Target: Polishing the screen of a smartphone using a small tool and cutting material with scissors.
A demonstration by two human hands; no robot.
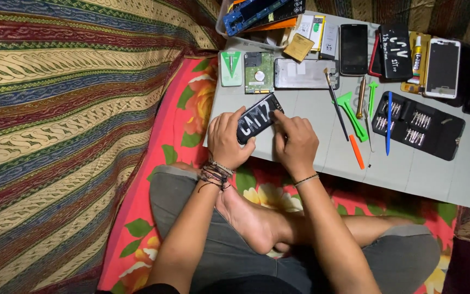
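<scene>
Near the front left corner of the grey work mat (pixel 311 158), I see my left hand (pixel 227 142) clamped around a black phone (pixel 258 117). My right hand (pixel 296 142) presses its upper edge, fingers apparently pinched there. A black bit case (pixel 417 124) lies well apart.

Body check from my feed: both forearms bare, no sleeves visible. Left hand (pixel 228 140) has a stack of thin bracelets (pixel 215 174) at the wrist, dark cords mixed with beaded and braided strands, a few loose ends hanging off. Right hand (pixel 296 142) has one thin band (pixel 306 179) at the wrist, light-coloured, plain. No rings or watch that I can make out. Grey shorts (pixel 175 196), hems ending near the knees. Feet bare, one foot (pixel 248 218) in view, no socks. Torso out of view.
</scene>
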